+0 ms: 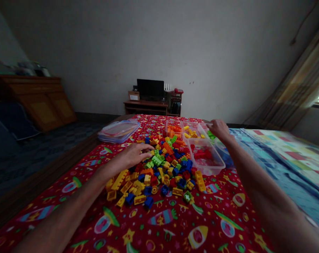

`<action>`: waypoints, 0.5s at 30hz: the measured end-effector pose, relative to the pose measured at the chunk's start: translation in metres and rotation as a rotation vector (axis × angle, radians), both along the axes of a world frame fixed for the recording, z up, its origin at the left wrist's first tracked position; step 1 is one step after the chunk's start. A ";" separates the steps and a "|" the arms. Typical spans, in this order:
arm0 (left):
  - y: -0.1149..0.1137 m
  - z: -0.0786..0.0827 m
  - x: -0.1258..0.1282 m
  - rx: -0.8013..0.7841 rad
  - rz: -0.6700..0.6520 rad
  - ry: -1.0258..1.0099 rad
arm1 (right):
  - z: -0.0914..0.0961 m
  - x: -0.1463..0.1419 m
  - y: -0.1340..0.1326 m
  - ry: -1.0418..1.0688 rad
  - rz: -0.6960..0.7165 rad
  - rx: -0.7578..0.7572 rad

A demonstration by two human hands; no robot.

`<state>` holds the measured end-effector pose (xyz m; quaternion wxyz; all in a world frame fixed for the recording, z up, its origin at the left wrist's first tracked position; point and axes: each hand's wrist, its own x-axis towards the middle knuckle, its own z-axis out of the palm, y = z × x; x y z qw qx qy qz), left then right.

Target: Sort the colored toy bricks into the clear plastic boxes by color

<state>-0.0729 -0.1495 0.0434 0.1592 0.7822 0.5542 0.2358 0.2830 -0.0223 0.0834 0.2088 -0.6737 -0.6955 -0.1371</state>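
A heap of plastic building bricks [161,165] in yellow, blue, red, green and orange lies on a red patterned cloth [175,221]. My left hand [134,154] rests on the left side of the heap, fingers together and pinched near a green brick. My right hand [219,128] reaches over the clear sorting tubs, fingers curled above the tub with green bricks [211,135]. What it holds is hidden. The nearest clear tub [205,156] holds red bricks. Further tubs hold yellow bricks [191,133] and orange bricks [173,129].
A stack of clear lids [118,130] lies at the cloth's far left. A blue patterned blanket [280,158] covers the bed to the right. A low desk with a monitor [150,89] stands against the far wall. A wooden cabinet [35,100] is at the left.
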 end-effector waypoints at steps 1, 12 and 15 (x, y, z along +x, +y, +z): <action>0.001 0.000 0.000 0.010 0.000 -0.022 | -0.002 -0.012 -0.007 0.019 0.041 0.011; 0.003 0.000 -0.007 -0.150 -0.013 -0.324 | -0.045 -0.159 -0.120 -0.085 0.805 -0.157; 0.000 0.001 -0.003 -0.244 -0.024 -0.498 | -0.052 -0.166 -0.123 -0.031 0.871 -0.113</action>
